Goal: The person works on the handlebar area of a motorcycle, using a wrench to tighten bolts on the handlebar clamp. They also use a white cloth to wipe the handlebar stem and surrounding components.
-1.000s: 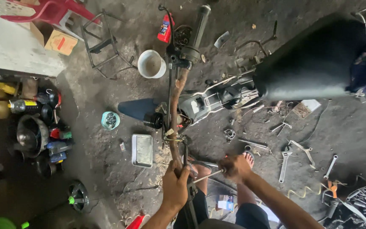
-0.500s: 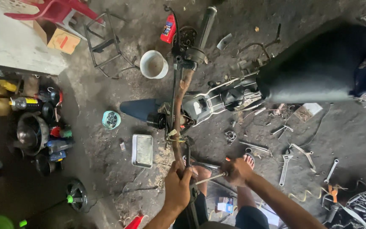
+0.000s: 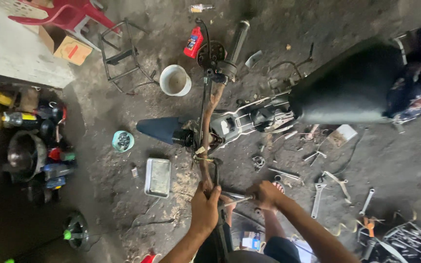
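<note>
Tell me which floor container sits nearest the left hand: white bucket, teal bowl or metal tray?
The metal tray. It lies flat just left of the rusty handlebar, close above the left hand; the teal bowl and white bucket are farther off.

Both forearms are bare, no sleeves or gloves on the left hand [image 3: 204, 207] or right hand [image 3: 266, 194].

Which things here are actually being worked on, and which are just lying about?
In hand:
left hand gripping the rusty handlebar
right hand holding a thin metal tool

Lying about:
white bucket
red oil bottle
metal tray
spanners
red chair
</note>
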